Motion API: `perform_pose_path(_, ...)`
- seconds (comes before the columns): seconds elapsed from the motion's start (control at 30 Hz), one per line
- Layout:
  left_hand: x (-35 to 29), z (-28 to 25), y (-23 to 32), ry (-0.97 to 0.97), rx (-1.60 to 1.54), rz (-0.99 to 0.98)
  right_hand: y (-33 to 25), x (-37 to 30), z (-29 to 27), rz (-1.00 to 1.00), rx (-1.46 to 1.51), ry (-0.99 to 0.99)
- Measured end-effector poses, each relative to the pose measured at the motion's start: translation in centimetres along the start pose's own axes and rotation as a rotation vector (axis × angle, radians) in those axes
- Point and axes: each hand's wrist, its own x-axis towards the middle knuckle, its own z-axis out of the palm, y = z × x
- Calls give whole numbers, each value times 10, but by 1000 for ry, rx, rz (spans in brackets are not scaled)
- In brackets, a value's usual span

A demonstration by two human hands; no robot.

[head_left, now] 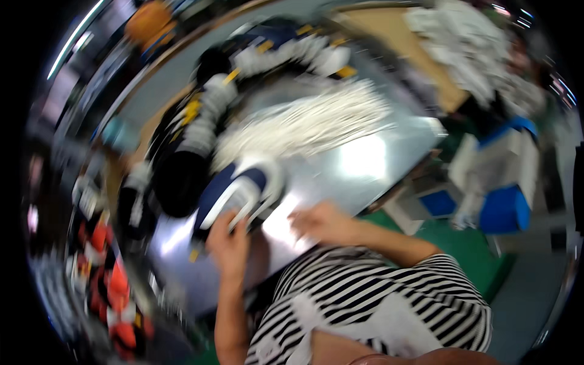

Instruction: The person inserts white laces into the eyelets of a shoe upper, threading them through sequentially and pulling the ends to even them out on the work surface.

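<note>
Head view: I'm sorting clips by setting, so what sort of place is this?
Probably a shoe workshop or factory bench. The left hand grips a navy and white shoe upper, the right hand rests on a shiny metal table, and a heap of white laces lies behind.

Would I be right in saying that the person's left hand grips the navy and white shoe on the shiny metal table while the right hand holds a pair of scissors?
Not quite. In the head view the right hand holds no scissors; it rests empty on the shiny metal table. The rest stands: the left hand grips the navy and white shoe.
</note>
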Motion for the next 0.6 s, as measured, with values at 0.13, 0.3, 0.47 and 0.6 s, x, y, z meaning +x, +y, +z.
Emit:
perform_pose_path(0.13, 3, 1, 18, -17, 21, -55, -53, 21, -10, 182, 89, 13)
perform_pose_path(0.3, 0, -11, 18, 47, 113, -33, -53, 29, -11, 84, -16, -208)
perform_pose_path(0.47, -4, -5, 44, -35, 36, 19, -29, 62, 14, 205, 94, 161)
perform_pose_path(0.6, -2, -15, 45, -55, 109, 31, -19, 45, 20, 240, 241, -102)
